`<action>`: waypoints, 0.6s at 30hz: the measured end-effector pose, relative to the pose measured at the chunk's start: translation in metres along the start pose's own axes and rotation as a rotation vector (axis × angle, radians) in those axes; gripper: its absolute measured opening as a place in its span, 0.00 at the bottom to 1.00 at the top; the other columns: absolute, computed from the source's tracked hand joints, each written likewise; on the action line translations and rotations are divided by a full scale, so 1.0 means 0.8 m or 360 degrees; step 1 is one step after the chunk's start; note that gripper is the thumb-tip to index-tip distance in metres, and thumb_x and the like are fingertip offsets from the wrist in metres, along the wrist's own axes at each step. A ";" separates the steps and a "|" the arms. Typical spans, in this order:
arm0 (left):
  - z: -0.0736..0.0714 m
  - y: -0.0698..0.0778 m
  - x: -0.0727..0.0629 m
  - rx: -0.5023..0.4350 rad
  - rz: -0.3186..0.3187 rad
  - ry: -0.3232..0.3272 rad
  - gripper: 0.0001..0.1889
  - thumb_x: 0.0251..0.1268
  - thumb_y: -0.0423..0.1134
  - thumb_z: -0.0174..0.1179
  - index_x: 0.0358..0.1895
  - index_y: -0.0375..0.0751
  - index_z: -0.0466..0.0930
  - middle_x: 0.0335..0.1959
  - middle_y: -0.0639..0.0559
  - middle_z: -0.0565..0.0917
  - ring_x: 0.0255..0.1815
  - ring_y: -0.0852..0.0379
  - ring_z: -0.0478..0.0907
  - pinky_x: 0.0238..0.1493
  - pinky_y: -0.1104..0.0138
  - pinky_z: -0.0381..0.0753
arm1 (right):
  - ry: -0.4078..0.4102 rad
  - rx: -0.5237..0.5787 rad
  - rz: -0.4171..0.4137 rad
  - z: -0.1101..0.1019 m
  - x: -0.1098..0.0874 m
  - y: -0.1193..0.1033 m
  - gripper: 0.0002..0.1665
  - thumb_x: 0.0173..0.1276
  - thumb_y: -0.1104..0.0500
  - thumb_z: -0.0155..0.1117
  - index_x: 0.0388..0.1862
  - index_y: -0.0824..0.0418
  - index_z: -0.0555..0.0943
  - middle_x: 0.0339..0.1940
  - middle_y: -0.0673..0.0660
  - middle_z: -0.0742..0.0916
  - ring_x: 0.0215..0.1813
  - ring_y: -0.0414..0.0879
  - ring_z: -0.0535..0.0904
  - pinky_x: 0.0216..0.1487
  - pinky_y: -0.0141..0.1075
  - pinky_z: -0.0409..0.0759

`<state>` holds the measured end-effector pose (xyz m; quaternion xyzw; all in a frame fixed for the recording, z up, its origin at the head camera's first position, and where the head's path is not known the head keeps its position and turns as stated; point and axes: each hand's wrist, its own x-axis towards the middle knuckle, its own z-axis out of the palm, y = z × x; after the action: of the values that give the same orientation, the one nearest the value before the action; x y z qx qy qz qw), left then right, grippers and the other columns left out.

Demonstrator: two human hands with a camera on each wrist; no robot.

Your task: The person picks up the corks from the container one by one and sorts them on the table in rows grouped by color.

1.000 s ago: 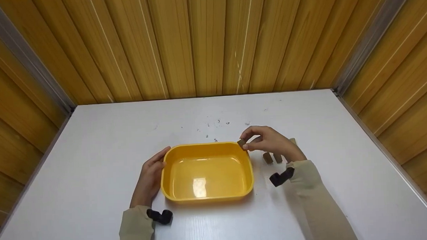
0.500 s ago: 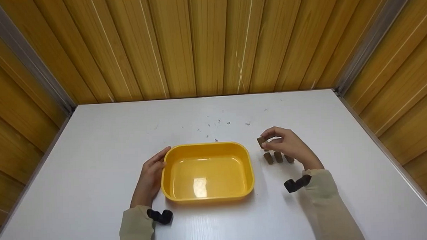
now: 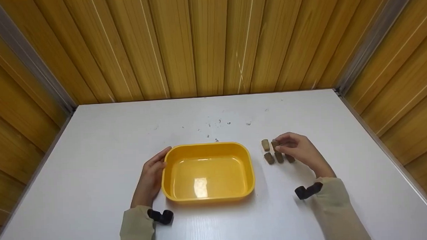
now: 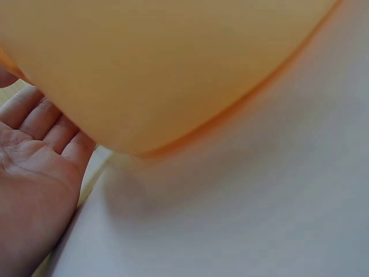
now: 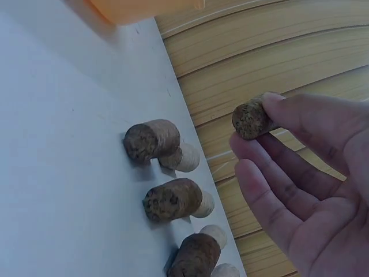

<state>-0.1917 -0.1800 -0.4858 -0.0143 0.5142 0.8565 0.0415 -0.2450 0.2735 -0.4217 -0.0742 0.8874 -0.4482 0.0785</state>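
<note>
A yellow plastic tub (image 3: 208,173) stands in the middle of the white table in the head view, with nothing in it. My left hand (image 3: 151,179) rests against its left side; the left wrist view shows the palm (image 4: 34,184) and extended fingers along the outer wall. To the right of the tub, my right hand (image 3: 301,152) pinches a brown cork stopper (image 5: 251,120) between thumb and fingers. Several more cork stoppers lie by that hand, among them a cork (image 3: 265,145) at the back and a cork (image 3: 269,158) in front.
The white table (image 3: 104,138) has dark specks behind the tub. Wood-patterned panels (image 3: 211,45) rise along its back and sides. Each wrist carries a small black camera, such as the right camera (image 3: 308,190).
My right hand has moved right, away from the tub's back right corner, still pinching a cork. More corks on the table have come into sight. Left hand and tub have stayed put.
</note>
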 end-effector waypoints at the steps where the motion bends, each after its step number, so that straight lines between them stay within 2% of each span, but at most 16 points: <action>1: 0.000 0.000 0.000 -0.0006 -0.0002 0.0004 0.28 0.62 0.24 0.45 0.68 0.35 0.67 0.69 0.47 0.69 0.67 0.56 0.71 0.64 0.67 0.74 | 0.0017 0.0002 -0.0006 -0.001 -0.002 0.003 0.25 0.62 0.47 0.67 0.54 0.59 0.78 0.55 0.58 0.84 0.51 0.44 0.81 0.51 0.27 0.78; 7: 0.001 0.000 0.000 -0.0029 -0.0018 0.0030 0.28 0.61 0.23 0.44 0.68 0.34 0.67 0.69 0.46 0.69 0.67 0.57 0.71 0.64 0.67 0.74 | 0.0099 0.0023 -0.0055 -0.007 -0.011 0.017 0.26 0.62 0.48 0.67 0.54 0.62 0.78 0.55 0.61 0.83 0.48 0.38 0.80 0.47 0.22 0.78; 18: 0.001 -0.001 0.002 0.0001 -0.0018 0.0047 0.29 0.60 0.24 0.45 0.68 0.35 0.67 0.70 0.46 0.69 0.66 0.58 0.72 0.63 0.68 0.74 | 0.0149 0.0024 -0.0024 -0.017 -0.022 0.038 0.27 0.62 0.50 0.68 0.55 0.64 0.78 0.57 0.64 0.82 0.46 0.31 0.78 0.47 0.20 0.77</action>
<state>-0.1932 -0.1792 -0.4864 -0.0299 0.5150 0.8558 0.0386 -0.2321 0.3055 -0.4371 -0.0591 0.8861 -0.4584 0.0340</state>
